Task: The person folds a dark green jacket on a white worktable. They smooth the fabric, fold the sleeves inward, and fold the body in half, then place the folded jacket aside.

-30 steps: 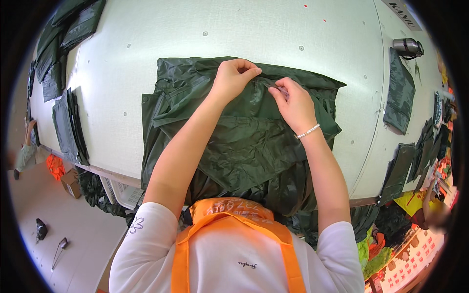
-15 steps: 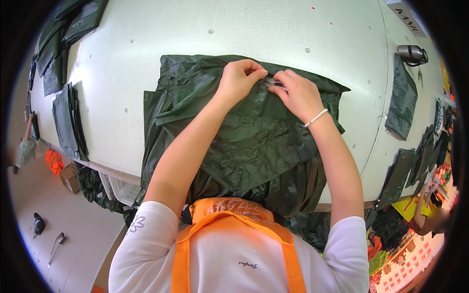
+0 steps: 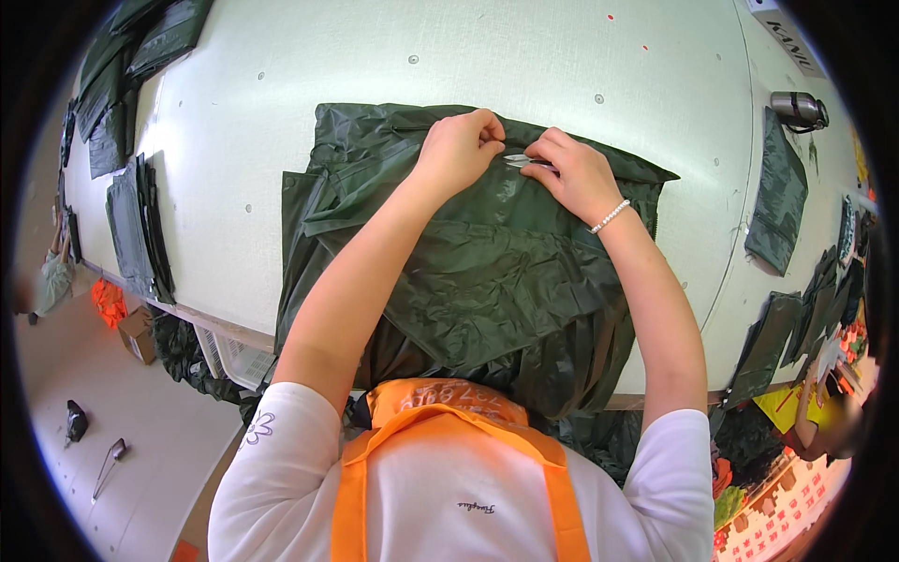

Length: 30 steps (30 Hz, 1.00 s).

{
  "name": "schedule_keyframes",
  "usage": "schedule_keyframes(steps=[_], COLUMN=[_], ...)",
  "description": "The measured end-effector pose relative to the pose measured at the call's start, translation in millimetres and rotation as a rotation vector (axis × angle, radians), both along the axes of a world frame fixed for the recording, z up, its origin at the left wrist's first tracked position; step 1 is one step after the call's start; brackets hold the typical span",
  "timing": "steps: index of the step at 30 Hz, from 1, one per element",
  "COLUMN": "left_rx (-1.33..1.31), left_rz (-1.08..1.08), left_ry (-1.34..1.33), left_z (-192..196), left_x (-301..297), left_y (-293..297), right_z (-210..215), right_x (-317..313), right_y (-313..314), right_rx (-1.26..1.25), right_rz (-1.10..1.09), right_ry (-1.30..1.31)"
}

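Observation:
A dark green garment (image 3: 487, 290) of thin, shiny fabric is spread in front of me, its near part hanging over the table edge. Over its far part my left hand (image 3: 459, 153) is closed in a pinch; what lies between thumb and fingertips is too small to make out. My right hand (image 3: 579, 178), with a beaded bracelet at the wrist, grips a small pair of thread snips (image 3: 514, 161). Their metal blades point left toward my left fingertips, a short gap apart, just above the fabric.
Folded dark green pieces lie on the white table (image 3: 524, 56) at the left (image 3: 139, 229) and right (image 3: 777, 197). A metal flask (image 3: 799, 110) is at the far right. Below the left edge are a white plastic crate (image 3: 239, 361) and a cardboard box (image 3: 138, 334). Other people work at both sides.
My hands have drawn slightly apart. More of the snips' blades now shows between them. The whole view has shifted a little, and the garment lies as before.

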<state>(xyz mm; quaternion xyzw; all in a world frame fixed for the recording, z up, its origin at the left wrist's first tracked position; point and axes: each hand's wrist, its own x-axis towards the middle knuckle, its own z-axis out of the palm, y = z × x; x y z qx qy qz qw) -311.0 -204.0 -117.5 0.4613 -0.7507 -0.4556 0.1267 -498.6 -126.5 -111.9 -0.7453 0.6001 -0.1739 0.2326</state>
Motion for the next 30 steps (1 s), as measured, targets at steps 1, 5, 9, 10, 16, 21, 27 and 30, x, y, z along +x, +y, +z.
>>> schedule_keyframes(steps=[1, 5, 9, 10, 16, 21, 27, 30], left_rx=[0.001, 0.011, 0.052, 0.054, -0.08, -0.094, -0.265, -0.248], left_rz=[-0.017, -0.061, -0.033, -0.03, -0.037, -0.011, -0.063, -0.065], left_ry=[-0.013, 0.01, 0.106, 0.129, 0.173, 0.199, 0.134, -0.002], left_z=[0, -7, -11, -12, -20, -20, -19, -19], left_x=[-1, -2, 4, 5, 10, 10, 7, -2], left_y=[-1, -3, -4, -3, 0, 1, 3, 2], right_z=[-2, -8, -12, -12, -19, -24, 18, 37], right_x=[0, -1, 1, 1, 2, 2, -38, -63], right_y=[0, 2, 3, 4, 5, 4, 26, 64], right_rx=[-0.012, -0.035, -0.081, -0.087, -0.101, -0.043, -0.11, -0.191], right_rz=[0.005, 0.02, -0.016, -0.022, -0.063, -0.268, -0.758, -0.904], right_ry=[-0.005, 0.01, -0.039, -0.048, -0.097, -0.463, -1.038, -1.001])
